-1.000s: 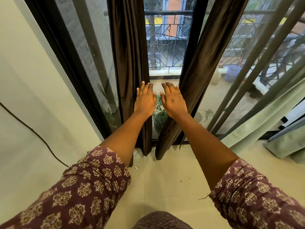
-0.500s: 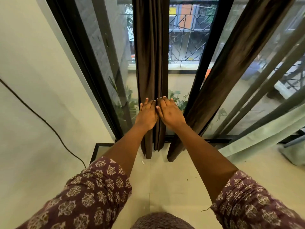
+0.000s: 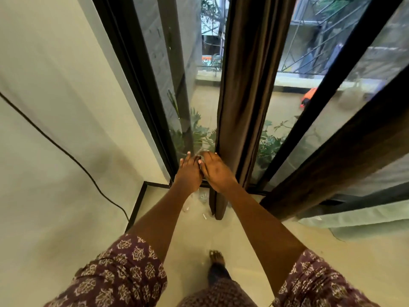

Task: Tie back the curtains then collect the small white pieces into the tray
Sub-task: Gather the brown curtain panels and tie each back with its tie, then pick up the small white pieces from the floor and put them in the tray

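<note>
Both hands flat | left hand (image 3: 189,173), right hand (image 3: 218,173) at curtain (image 3: 243,107) edge

Soft cloth, glossy glass and dark matt framing

Just right of the open left hand (image 3: 189,173) and right hand (image 3: 218,172), the brown curtain (image 3: 247,89) is seen as heavy cloth with a faint sheen. Beyond the fingertips, glossy glass (image 3: 174,63) is set in a black matt frame (image 3: 132,69). Below the wrists, smooth, slightly shiny floor tiles (image 3: 221,231) are shown; the sleeves (image 3: 124,269) are of printed matt fabric.
</note>
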